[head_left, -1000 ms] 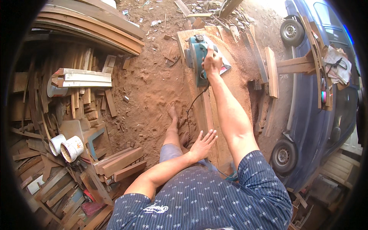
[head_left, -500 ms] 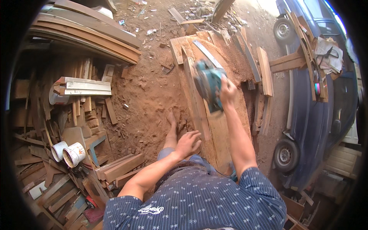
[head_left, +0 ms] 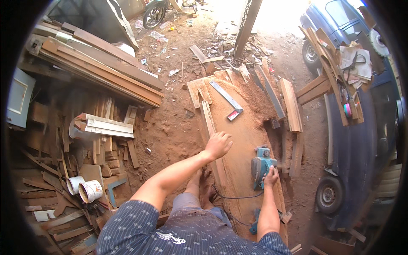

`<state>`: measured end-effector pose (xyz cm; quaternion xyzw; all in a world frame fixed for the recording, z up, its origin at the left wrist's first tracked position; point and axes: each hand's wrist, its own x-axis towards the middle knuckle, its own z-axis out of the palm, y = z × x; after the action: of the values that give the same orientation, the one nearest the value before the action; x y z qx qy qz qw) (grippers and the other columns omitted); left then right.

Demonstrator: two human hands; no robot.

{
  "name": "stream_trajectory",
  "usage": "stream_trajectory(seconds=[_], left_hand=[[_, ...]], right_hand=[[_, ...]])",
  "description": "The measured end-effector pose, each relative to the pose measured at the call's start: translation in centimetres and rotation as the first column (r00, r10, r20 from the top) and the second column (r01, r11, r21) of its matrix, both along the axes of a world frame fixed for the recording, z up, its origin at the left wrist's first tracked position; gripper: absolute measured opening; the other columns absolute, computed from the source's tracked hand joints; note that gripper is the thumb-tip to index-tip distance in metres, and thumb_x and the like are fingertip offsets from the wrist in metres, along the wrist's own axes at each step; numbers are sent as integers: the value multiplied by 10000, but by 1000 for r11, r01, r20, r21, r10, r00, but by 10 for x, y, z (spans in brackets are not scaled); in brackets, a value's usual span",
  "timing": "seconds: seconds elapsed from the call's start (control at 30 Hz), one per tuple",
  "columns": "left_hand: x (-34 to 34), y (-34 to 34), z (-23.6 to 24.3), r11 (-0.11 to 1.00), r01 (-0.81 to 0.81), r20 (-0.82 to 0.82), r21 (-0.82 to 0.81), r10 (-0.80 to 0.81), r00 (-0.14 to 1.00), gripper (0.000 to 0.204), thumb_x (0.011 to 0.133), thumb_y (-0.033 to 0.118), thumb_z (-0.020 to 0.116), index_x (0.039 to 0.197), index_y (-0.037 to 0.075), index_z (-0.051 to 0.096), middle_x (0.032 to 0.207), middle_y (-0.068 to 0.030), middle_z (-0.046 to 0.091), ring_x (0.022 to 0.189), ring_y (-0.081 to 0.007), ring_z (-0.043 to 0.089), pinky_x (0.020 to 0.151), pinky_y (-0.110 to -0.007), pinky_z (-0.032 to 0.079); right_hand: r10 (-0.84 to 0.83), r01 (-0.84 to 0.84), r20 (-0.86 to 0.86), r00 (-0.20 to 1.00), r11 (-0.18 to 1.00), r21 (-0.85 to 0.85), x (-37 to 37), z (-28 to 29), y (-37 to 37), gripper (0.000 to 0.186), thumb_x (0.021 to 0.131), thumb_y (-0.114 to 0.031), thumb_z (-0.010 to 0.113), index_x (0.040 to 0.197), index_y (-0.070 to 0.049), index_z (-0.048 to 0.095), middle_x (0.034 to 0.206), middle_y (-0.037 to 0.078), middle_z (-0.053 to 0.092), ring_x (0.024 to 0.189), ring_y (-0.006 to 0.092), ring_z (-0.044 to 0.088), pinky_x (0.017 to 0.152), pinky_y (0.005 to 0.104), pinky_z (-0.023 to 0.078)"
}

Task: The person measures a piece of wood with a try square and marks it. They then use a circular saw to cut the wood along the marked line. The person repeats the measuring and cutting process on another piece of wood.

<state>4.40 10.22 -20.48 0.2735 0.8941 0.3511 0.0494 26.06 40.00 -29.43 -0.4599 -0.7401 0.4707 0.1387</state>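
Observation:
My right hand holds the handle of a teal electric planer, which rests at the board's right side with its dark cord trailing left. My left hand is open, fingers loosely bent, over a narrow wooden strip along the board's left side; whether it touches the strip I cannot tell. The wide, sawdust-covered board bears a metal try square beyond my hands. Another blue tool is partly visible beside my right forearm.
Lumber stacks and two white buckets line the left. Offcuts lie right of the board, beside a dark blue vehicle and a loaded wooden rack. A post and motorbike wheel are beyond.
My right hand has drawn the planer back toward me and down onto the board, uncovering the square. My left hand has moved forward and its fingers are more bent. The view has shifted.

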Motion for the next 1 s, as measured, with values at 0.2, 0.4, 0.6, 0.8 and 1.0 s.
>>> stream_trajectory(seconds=[0.2, 0.4, 0.6, 0.8, 1.0], left_hand=[[-125, 61, -83, 909, -34, 219, -415, 136, 966, 527, 928, 370, 679, 1290, 4, 566, 1306, -237, 582, 1248, -394, 575, 1041, -480, 487], [-165, 113, -144, 883, -95, 250, -460, 232, 940, 517, 925, 353, 698, 1269, -5, 553, 1372, -229, 540, 1271, -389, 568, 1031, -495, 504], [-182, 118, -156, 868, 16, 289, -496, 148, 946, 558, 908, 295, 714, 1283, -62, 508, 1321, -251, 553, 1261, -380, 584, 1030, -469, 516], [-153, 87, -98, 896, 259, 459, -360, -72, 886, 690, 853, 350, 707, 1315, -101, 462, 1290, -312, 587, 1188, -453, 624, 1050, -480, 506], [-112, 16, 89, 994, 24, 460, 109, -71, 885, 514, 964, 370, 659, 1260, -28, 523, 1140, -237, 663, 1040, -334, 655, 882, -447, 527]], right_hand=[[260, -294, 145, 955, 750, 592, -4, 58, -84, 769, 919, -515, 696, 1420, 33, 497, 1390, 282, 499, 1326, 454, 472, 1104, 562, 396], [652, -670, 232, 722, 743, -4, 46, 75, -191, 921, 794, -521, 833, 1433, 39, 477, 1425, 284, 488, 1328, 448, 482, 1119, 512, 411], [546, -531, 198, 814, 838, -126, 29, 34, -209, 746, 777, -371, 873, 1356, -3, 579, 1312, 244, 605, 1250, 423, 556, 1054, 480, 456], [593, -591, 126, 795, 804, -57, 27, 23, -204, 626, 777, -336, 872, 1263, -15, 644, 1189, 229, 668, 1144, 421, 615, 986, 484, 493], [687, -662, -21, 726, 708, 246, 6, 95, -190, 500, 755, -310, 888, 1087, 2, 681, 1003, 202, 667, 943, 408, 634, 833, 494, 507]])
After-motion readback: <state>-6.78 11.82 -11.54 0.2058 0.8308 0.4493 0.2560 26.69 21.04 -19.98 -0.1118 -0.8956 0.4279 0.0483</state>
